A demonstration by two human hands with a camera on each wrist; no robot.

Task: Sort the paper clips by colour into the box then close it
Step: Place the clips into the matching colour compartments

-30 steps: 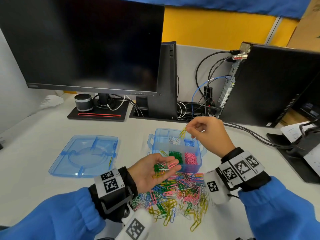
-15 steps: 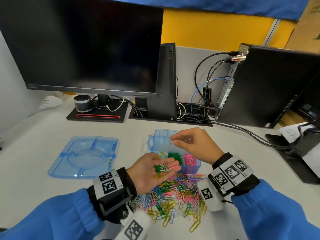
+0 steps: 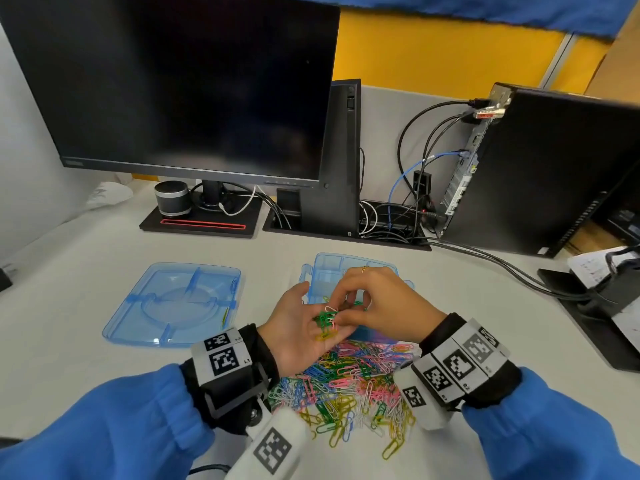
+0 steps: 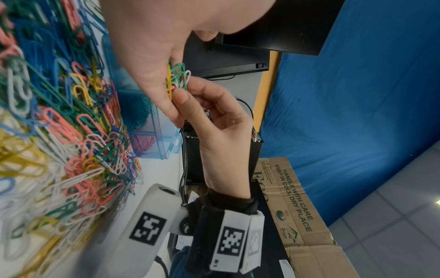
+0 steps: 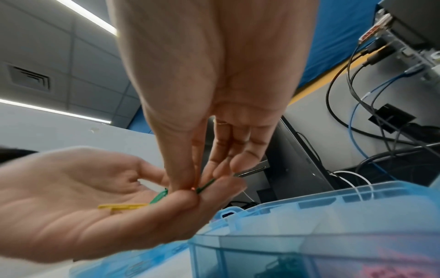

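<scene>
A pale desk ran under a dark monitor, with a black computer trailing cables on the right. Down front lay the heap of clips, every colour tangled together, just short of the blue box. The box stood open; green and pink clips showed through its wall in the left wrist view, each in its own compartment. Its lid sat apart on the left, inside up. The left hand was cupped palm up above the near edge of the box, cradling a small bunch of clips, green, yellow, white and pink. And there was the right hand, reaching in from the other side, thumb and forefinger pinched on a clip in that bunch; which colour it had, I could not tell. The other right fingers hung loose behind.
</scene>
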